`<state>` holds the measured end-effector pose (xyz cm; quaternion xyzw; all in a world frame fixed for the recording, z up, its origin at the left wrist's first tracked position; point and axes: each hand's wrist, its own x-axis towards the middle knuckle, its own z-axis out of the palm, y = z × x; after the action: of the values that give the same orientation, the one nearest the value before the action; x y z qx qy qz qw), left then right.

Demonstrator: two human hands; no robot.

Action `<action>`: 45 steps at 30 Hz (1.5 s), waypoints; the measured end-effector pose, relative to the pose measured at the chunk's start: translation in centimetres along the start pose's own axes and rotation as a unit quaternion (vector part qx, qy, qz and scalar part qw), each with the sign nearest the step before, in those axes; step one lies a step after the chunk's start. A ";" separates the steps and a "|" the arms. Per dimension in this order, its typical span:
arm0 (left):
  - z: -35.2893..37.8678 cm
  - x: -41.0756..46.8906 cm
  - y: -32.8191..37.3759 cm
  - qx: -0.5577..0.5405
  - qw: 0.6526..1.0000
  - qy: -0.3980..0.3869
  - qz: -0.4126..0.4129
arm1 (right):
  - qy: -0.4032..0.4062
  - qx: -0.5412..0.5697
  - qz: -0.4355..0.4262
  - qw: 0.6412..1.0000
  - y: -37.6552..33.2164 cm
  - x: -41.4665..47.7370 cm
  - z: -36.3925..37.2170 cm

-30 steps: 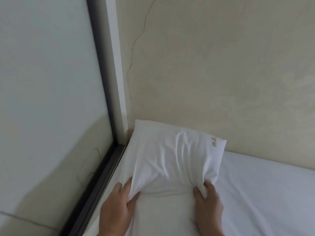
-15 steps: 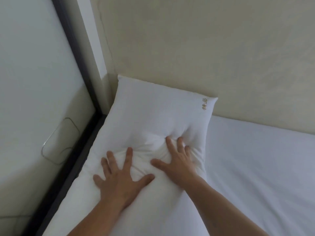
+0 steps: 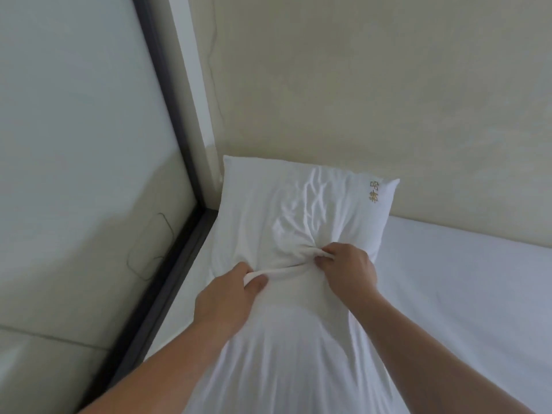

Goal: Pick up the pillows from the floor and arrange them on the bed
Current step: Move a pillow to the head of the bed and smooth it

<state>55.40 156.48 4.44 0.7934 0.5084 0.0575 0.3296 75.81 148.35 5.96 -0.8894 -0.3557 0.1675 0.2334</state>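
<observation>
Two bare forearms entering from bottom edge of frame, no sleeves visible. Left hand (image 3: 222,297) lower centre, right hand (image 3: 349,271) centre right. No rings, watch, wristbands or gloves. Short nails, seen on left thumb. No markings anywhere on arms.

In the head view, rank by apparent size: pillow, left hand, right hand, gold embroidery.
1. Pillow
2. Left hand and right hand: alike; the left sits nearer the camera, so unranked
3. Gold embroidery
</observation>
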 end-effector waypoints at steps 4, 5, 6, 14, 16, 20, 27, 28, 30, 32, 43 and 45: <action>2.0 -2.0 -2.4 0.185 0.983 -0.007 -0.015 | -0.066 -0.140 0.033 0.987 2.4 -2.4 2.5; 2.1 -1.6 -2.5 0.214 0.976 0.037 0.005 | -0.054 -0.139 0.036 0.988 3.0 -2.8 3.0; 2.2 -0.9 -2.2 0.223 0.970 0.085 0.036 | -0.034 -0.126 0.029 0.991 3.3 -2.6 3.5; 10.5 9.1 -0.2 0.248 0.953 0.042 0.170 | -0.037 -0.144 -0.131 0.980 5.9 4.2 9.6; 12.5 9.4 -2.3 0.245 0.956 0.006 0.159 | -0.013 -0.144 -0.071 0.987 8.7 4.2 10.5; 9.1 9.1 -2.0 0.182 0.979 -0.004 0.088 | 0.009 -0.040 0.153 0.987 9.1 4.4 6.0; 10.3 -9.6 -7.2 0.205 0.976 -0.038 0.061 | -0.080 -0.107 -0.008 0.991 9.8 -9.1 8.8; 9.6 -10.8 -8.5 0.215 0.975 -0.054 0.022 | -0.087 -0.102 0.062 0.989 10.2 -9.7 8.1; 7.5 -12.4 -9.8 0.232 0.971 -0.056 -0.023 | -0.072 -0.114 0.158 0.978 9.6 -11.4 5.5; 5.3 -13.4 -8.8 0.231 0.971 -0.049 -0.028 | -0.008 -0.132 0.058 0.989 7.0 -15.0 5.1; -3.5 -20.2 -7.4 0.333 0.914 -0.225 -0.055 | -0.129 -0.145 0.189 0.963 3.0 -29.1 -0.7; -3.3 -20.9 -3.5 0.297 0.925 -0.238 0.002 | -0.136 -0.111 0.178 0.968 1.5 -31.0 -1.5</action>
<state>41.35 141.31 10.11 0.8463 0.4072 -0.2858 0.1904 55.91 124.93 10.50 -0.9275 -0.2364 0.2853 0.0489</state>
